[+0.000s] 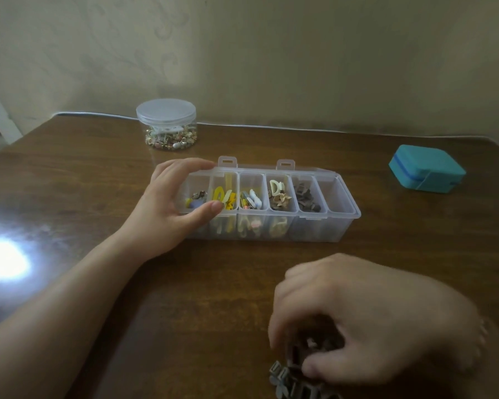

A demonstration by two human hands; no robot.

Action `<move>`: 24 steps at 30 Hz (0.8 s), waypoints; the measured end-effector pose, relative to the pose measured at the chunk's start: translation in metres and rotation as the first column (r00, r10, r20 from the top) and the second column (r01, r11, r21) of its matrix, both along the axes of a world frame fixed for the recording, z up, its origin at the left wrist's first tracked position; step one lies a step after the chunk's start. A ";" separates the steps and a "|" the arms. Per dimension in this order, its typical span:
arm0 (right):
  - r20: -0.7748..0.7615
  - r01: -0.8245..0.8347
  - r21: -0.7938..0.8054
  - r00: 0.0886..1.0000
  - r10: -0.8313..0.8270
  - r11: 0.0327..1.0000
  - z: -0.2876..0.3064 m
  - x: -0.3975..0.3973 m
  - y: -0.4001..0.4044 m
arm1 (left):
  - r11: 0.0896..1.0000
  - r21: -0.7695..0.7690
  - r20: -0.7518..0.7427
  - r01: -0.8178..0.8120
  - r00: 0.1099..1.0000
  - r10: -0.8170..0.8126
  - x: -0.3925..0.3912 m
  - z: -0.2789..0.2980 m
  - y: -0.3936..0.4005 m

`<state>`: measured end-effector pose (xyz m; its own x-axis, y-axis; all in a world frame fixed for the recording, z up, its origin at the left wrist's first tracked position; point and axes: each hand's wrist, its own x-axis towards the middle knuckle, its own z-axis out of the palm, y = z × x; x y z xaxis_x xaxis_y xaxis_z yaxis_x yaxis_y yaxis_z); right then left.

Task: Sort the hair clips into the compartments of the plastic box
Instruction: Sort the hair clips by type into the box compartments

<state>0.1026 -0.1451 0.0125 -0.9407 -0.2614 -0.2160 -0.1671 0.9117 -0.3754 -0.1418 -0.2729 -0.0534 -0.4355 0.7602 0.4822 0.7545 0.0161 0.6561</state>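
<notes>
two hands work over the wooden counter (78, 180). the left hand (170, 205) holds the left end of the clear plastic box (340, 208), fingers curled over its far rim and thumb pressed on its near rim. five of its six compartments hold hair clips; the one farthest from the left hand shows none. the right hand (366, 318), nearer the person, curls its fingers down around a loose pile of brown hair clips (297, 378) on the counter. beyond the left hand stands a lidded round jar (166, 125); far beyond the right hand lies a teal case (427, 168).
</notes>
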 end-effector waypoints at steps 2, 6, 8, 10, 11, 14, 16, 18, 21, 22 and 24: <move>-0.020 -0.018 0.060 1.000 0.019 0.998 -0.006 -0.003 -0.005 | 1.000 0.002 0.006 0.000 1.000 0.000 0.000 0.000 0.000; -0.089 0.036 0.065 0.996 -0.030 0.997 -0.004 -0.003 -0.002 | 1.000 0.001 0.004 0.002 1.000 -0.002 -0.001 -0.001 0.000; -0.157 0.156 -0.037 0.975 -0.160 0.987 0.001 0.000 0.008 | 1.000 0.001 0.003 0.003 1.000 -0.003 -0.001 -0.001 0.000; -0.314 0.306 -0.202 0.879 -0.357 0.930 0.005 0.005 0.023 | 1.000 0.000 -0.002 0.003 1.000 -0.003 -0.001 -0.001 0.000; -0.417 0.369 -0.268 0.788 -0.452 0.890 0.005 0.007 0.030 | 1.000 -0.002 -0.001 0.004 1.000 -0.004 -0.001 -0.001 0.000; -0.568 0.580 -0.332 0.507 -0.648 0.744 0.001 0.008 0.049 | 1.000 -0.008 -0.003 0.005 1.000 -0.005 -0.001 -0.001 0.000; -0.573 0.699 -0.246 0.455 -0.682 0.672 -0.005 0.006 0.059 | 1.000 -0.008 -0.004 0.006 1.000 -0.006 -0.002 -0.002 0.000; -0.566 0.744 -0.184 0.454 -0.688 0.643 -0.007 0.006 0.062 | 1.000 -0.005 -0.005 0.008 1.000 -0.008 -0.002 -0.002 0.000; -0.593 0.651 -0.108 0.564 -0.574 0.751 0.004 0.011 0.055 | 1.000 0.002 -0.012 0.004 1.000 -0.004 -0.004 -0.003 0.000; -0.525 0.565 -0.093 0.672 -0.523 0.820 0.010 0.013 0.047 | 1.000 0.004 -0.014 0.002 1.000 -0.002 -0.004 -0.004 0.001; -0.223 0.396 -0.044 0.891 -0.395 0.917 0.016 0.015 0.030 | 1.000 0.003 -0.018 0.001 1.000 0.000 -0.005 -0.005 0.001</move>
<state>0.1180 -0.1155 0.0288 -0.9897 0.1429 0.0109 0.1289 0.9207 -0.3683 -0.1466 -0.2719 -0.0585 -0.4263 0.7589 0.4924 0.7663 0.0137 0.6423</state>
